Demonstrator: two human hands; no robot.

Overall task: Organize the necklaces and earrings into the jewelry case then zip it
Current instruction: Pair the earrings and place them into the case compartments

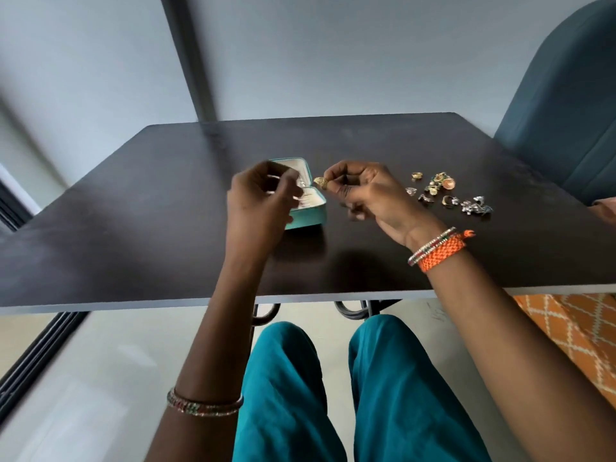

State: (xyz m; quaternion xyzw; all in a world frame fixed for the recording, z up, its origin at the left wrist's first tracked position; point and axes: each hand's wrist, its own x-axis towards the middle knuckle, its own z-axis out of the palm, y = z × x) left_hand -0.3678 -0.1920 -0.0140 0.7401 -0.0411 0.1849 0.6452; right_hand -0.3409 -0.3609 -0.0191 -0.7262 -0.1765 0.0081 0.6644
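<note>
Gold earring (320,182) pinched in our right grip (361,191) nears the open case (308,208), our left grip (263,195) curled above it, contents unclear, readying a slot.

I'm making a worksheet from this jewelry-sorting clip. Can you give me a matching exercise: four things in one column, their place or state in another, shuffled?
Things:
1. jewelry case
2. gold earring
3. loose jewelry pile
4. orange woven bracelet

Places or states:
A. pinched in the right hand
B. worn on the right wrist
C. open on the table, partly behind the left hand
D. lying on the table, right of both hands

Pairs: 1-C, 2-A, 3-D, 4-B
</note>
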